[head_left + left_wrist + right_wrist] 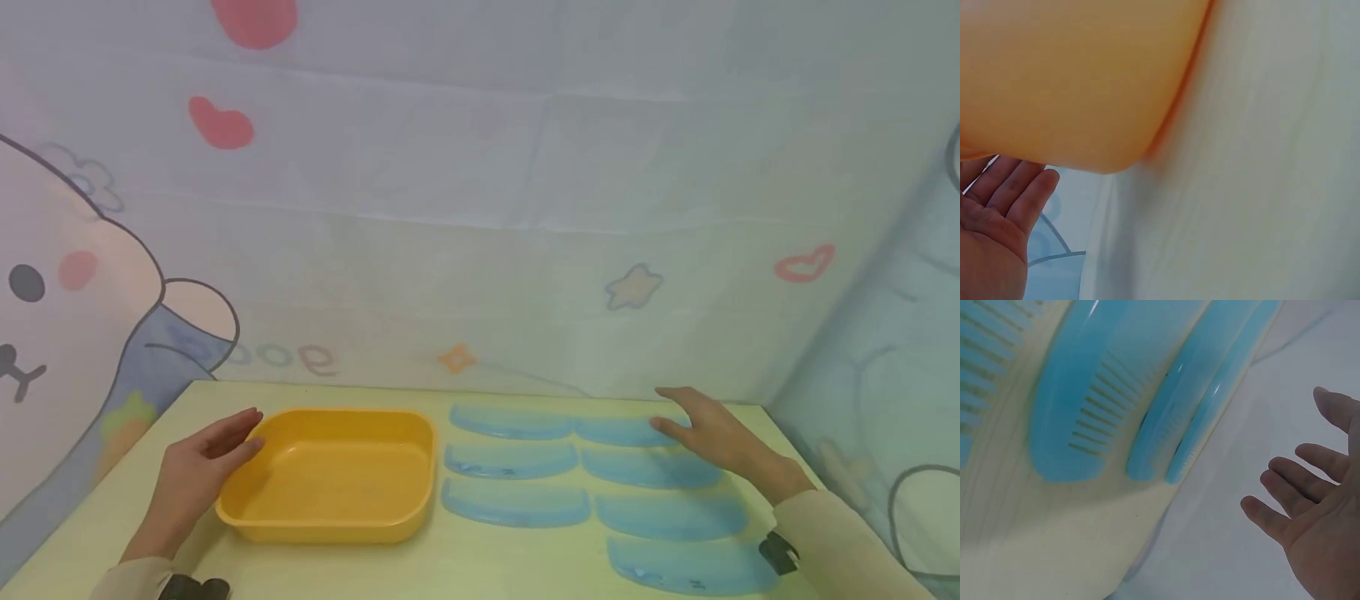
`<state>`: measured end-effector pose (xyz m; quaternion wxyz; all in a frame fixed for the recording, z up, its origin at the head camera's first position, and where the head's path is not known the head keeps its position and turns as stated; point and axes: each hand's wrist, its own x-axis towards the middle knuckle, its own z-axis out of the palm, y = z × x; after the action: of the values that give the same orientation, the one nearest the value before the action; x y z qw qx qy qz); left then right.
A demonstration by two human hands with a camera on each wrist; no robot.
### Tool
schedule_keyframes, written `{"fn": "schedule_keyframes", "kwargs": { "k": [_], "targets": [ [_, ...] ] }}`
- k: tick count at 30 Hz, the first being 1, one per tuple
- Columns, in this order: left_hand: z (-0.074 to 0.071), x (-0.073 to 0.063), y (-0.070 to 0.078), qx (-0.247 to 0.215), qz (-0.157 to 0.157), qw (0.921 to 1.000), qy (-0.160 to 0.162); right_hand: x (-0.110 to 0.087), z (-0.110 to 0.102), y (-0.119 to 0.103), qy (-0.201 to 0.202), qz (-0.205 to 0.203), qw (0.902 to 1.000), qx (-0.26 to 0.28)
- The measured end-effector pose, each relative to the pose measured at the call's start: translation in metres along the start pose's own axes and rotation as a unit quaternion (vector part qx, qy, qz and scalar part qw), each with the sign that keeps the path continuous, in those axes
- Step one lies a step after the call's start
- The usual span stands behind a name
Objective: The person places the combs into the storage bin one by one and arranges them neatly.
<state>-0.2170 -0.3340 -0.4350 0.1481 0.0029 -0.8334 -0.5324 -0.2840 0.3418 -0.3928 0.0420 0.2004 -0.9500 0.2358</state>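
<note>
Yellow tray (330, 483) sits upright on the pale surface (517, 567). Left hand (187, 479) at the tray's left end, thumb and fingers (1030, 195) apart; the tray hides some fingertips in the left wrist view, so contact cannot be told. Seven blue combs (516, 506) lie right of the tray in two columns: three nearer it, four farther out, the last lying closer to the wearer than the tray. Right hand (712, 429) raised well right of the tray, near the outer column's far end, fingers spread. Printed cloth (450, 167) hangs behind the tray.
</note>
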Motion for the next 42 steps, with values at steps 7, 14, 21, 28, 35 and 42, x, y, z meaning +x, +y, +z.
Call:
{"fn": "schedule_keyframes", "kwargs": {
  "k": [7,14,21,28,35,42],
  "targets": [
    [0.001,-0.001,-0.001,0.022,-0.006,0.9997,0.004,0.005,0.004,0.012,0.015,0.002,0.9997,-0.017],
    [0.002,-0.001,-0.003,0.061,-0.014,0.998,0.012,0.007,0.005,0.025,0.001,-0.024,0.9995,-0.021],
    [0.004,-0.001,-0.004,0.067,-0.008,0.9977,0.01,0.009,0.006,0.034,-0.027,-0.018,0.9994,-0.015],
    [0.003,-0.002,-0.004,0.083,-0.005,0.9965,0.005,0.013,0.004,0.042,-0.061,0.0,0.9981,-0.013],
    [0.0,-0.004,-0.003,0.115,0.013,0.9933,0.005,0.02,0.006,0.049,-0.085,-0.005,0.9963,-0.014],
    [-0.002,-0.004,-0.001,0.121,0.015,0.9925,0.006,0.027,0.007,0.053,-0.075,-0.025,0.9967,-0.018]
  ]
}}
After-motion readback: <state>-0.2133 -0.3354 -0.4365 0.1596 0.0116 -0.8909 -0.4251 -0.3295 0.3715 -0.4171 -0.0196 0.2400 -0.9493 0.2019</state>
